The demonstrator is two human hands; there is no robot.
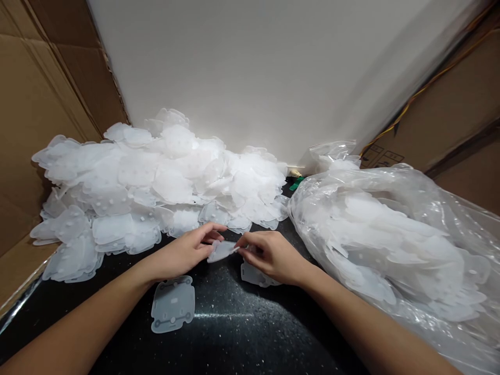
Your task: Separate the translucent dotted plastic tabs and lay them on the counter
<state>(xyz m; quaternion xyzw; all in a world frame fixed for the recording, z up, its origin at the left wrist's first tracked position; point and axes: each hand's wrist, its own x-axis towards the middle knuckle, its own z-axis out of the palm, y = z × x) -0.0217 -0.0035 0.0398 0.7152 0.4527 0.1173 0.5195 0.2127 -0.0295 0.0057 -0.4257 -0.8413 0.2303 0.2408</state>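
Note:
Both hands meet over a black speckled tabletop (234, 333). My left hand (187, 252) and my right hand (269, 255) pinch the same translucent white plastic piece (221, 251) between their fingertips, left hand on its left edge, right hand on its right edge. Another flat translucent piece (173, 303) lies on the table just below my left wrist. A third piece (252, 274) lies partly under my right hand.
A large heap of the same translucent pieces (156, 187) fills the back left. A clear plastic bag full of such pieces (394, 239) lies at the right. Cardboard boxes (35, 120) stand at left and at right (453, 114); a white wall is behind. A small green object (296, 183) sits between heap and bag.

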